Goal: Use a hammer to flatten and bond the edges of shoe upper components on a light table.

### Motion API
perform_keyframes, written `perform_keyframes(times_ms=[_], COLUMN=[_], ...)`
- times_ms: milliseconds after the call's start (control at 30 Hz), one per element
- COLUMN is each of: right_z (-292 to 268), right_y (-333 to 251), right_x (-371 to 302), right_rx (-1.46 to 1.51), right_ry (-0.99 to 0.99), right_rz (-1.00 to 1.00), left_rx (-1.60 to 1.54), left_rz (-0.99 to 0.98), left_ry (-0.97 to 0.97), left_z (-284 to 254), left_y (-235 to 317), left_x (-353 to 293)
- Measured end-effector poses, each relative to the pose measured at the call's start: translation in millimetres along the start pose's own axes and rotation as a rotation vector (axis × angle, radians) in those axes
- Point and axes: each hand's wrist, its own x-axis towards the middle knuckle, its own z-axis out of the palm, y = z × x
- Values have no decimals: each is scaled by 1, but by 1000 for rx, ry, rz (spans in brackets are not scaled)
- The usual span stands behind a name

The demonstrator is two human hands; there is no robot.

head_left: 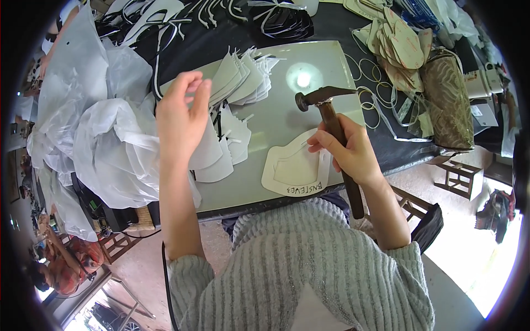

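My right hand (353, 151) grips the wooden handle of a hammer (327, 107), whose dark metal head is raised over the pale work slab (287, 118). Its fingertips also touch a cream cardboard pattern (290, 168) lying flat on the slab with a white cut piece on top. My left hand (182, 116) hovers with its fingers apart above a fanned pile of white cut pieces (234, 83), holding nothing. More white pieces (221, 157) lie just below that hand.
Crumpled clear plastic bags (94, 127) cover the table's left side. Rubber bands (372, 96) and stacked cream patterns (400, 47) lie at the right, beside a brown patterned pouch (450, 102). Black and white straps (182, 19) sit at the back. Wooden stools (461, 176) stand on the floor.
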Motion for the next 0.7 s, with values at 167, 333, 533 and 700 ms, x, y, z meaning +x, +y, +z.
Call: perform_keyframes(times_ms=[167,333,533,700], right_z=[-4,-6,-12,1], right_y=[15,13,7,-16], right_x=[4,19,24,13], right_rx=[-125,-59,-40,152], right_ry=[16,35,15,-4], right_rz=[-30,-7,-6,-46], left_rx=[-169,-237,19,-31], left_rz=[-208,-255,331,416], left_ry=[-293,-82,133,-165], left_z=[23,27,23,47], left_y=[-31,-29,34,70], left_x=[24,13,-5,-49])
